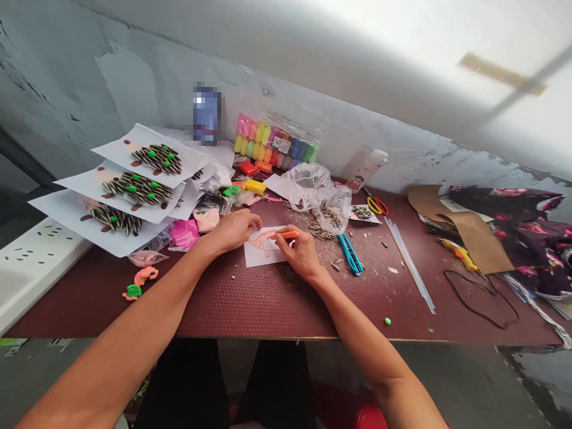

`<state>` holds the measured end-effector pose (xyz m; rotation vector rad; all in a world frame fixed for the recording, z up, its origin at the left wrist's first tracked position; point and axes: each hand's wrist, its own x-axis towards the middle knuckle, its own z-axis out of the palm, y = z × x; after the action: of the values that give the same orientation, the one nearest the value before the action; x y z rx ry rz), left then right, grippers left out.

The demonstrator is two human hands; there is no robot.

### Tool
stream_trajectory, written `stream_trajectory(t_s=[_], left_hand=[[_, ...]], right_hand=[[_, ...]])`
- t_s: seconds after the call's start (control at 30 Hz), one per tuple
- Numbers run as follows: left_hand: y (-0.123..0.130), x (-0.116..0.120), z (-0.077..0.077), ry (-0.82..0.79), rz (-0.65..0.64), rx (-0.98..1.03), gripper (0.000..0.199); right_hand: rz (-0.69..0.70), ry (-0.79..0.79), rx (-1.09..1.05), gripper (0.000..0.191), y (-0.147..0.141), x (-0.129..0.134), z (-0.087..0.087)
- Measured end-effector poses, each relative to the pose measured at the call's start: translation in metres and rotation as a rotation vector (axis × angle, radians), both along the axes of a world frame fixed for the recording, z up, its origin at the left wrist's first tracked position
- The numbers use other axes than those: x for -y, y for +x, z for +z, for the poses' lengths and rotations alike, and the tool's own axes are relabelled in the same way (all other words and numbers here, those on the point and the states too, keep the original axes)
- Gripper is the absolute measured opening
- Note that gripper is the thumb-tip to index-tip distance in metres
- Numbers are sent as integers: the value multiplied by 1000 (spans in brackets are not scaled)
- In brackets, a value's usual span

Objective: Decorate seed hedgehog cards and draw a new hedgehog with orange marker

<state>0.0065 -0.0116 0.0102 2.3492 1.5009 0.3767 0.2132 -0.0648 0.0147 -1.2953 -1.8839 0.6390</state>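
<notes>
Two bare forearms reaching over a maroon tabletop to a paper sheet with an orange outline.

Sheet near the table's middle, between the hands. Right hand closed round an orange marker, tip down near the outline; left hand open, fingertips pressing the sheet's edge. Just beyond, loose sunflower seed shells, a crumpled plastic bag and a blue utility knife. Main risks: a slipping sheet under lighter left-hand pressure, smeared lines from a dragging hand, skipped strokes over stray crumbs.
</notes>
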Motion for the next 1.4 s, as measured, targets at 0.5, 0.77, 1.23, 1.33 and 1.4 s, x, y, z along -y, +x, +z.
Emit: stream_trajectory(t_s=[0.5, 0.77, 1.23, 1.33, 1.4], left_hand=[[-1, -1, -3, 27, -4, 16, 31], [0, -1, -2, 7, 6, 4, 32], [-1, -2, -3, 19, 1, 11, 31], [-1, -2, -3, 24, 2, 14, 31], [-1, -2, -3, 25, 3, 13, 32]], right_hand=[[-25, 7, 17, 24, -1, -1, 0], [5, 6, -11, 21, -1, 0, 2], [-8, -8, 7, 23, -2, 1, 4], [-7, -17, 7, 23, -3, 3, 5], [-1, -22, -3, 22, -3, 3, 6]])
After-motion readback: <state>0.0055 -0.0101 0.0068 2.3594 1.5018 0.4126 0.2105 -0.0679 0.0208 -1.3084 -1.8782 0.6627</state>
